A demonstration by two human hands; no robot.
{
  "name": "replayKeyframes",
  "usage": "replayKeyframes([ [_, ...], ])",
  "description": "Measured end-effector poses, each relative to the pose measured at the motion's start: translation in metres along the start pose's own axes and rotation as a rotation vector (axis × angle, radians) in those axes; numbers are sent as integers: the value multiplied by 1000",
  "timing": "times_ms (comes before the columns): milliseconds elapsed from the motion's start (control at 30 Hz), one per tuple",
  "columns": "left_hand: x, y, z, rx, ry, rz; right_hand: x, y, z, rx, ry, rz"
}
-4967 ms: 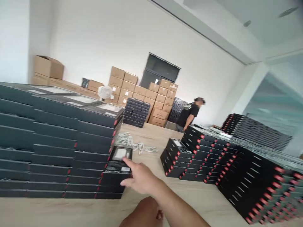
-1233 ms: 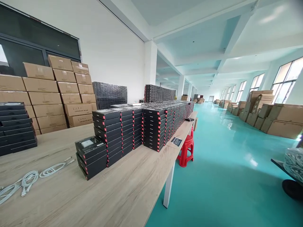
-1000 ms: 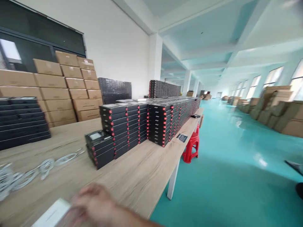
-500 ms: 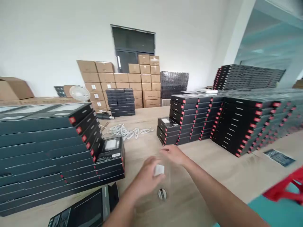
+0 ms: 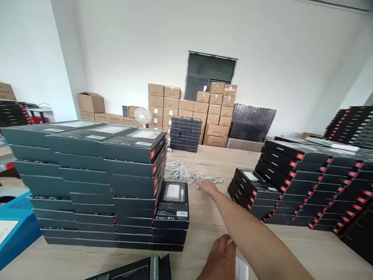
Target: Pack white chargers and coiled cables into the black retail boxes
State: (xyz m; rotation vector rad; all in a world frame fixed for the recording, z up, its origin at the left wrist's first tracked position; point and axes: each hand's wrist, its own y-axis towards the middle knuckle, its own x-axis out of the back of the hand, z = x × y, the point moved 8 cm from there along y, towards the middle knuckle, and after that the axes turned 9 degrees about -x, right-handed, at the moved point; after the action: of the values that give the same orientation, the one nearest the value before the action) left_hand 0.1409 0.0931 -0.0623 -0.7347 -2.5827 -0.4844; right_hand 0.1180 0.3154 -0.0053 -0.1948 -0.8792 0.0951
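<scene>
My right hand [image 5: 209, 188] stretches out over the wooden table [image 5: 210, 217], fingers apart and empty, its tips just short of a bundle of white cables [image 5: 182, 173]. My left hand [image 5: 223, 256] sits low at the bottom edge with its fingers curled. A small white piece [image 5: 241, 269] shows right beside it, partly under my right forearm, and I cannot tell whether that hand holds it. Left of my hands is a short stack of black boxes [image 5: 171, 214], the top one printed with a white charger picture.
Tall stacks of dark boxes with red tabs [image 5: 101, 182] stand at left, and more [image 5: 294, 182] at right. An open black box [image 5: 131, 270] lies at the bottom edge. Cardboard cartons [image 5: 189, 112] and a white fan [image 5: 142, 116] stand behind. A blue box [image 5: 14, 229] is at far left.
My view has swung from the long hall back to the table's end. My right hand has reached forward toward the cables, and my left hand has dropped lower.
</scene>
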Motion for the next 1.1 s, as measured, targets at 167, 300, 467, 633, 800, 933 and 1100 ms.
replayKeyframes([
  [167, 1, -7, 2, 134, -98, -138, 13, -1, -4, 14, 148, -89],
  [300, 44, -24, -27, 177, -208, -471, 62, -55, -38, 164, 360, -196],
  [467, 100, -43, -59, 94, -154, -840, 103, -144, -83, 355, 557, -181],
  [633, 93, -27, -54, 138, -322, -585, 93, -183, -92, 462, 779, -33],
  [800, 85, -22, -61, 89, -677, -477, 98, -182, -98, 423, 1104, -82],
  [933, 69, -23, -66, 146, -956, -353, 111, -183, -101, 448, 1167, -116],
  [1100, 50, -22, -64, 215, -1044, -259, 117, -189, -98, 463, 1172, -104],
])
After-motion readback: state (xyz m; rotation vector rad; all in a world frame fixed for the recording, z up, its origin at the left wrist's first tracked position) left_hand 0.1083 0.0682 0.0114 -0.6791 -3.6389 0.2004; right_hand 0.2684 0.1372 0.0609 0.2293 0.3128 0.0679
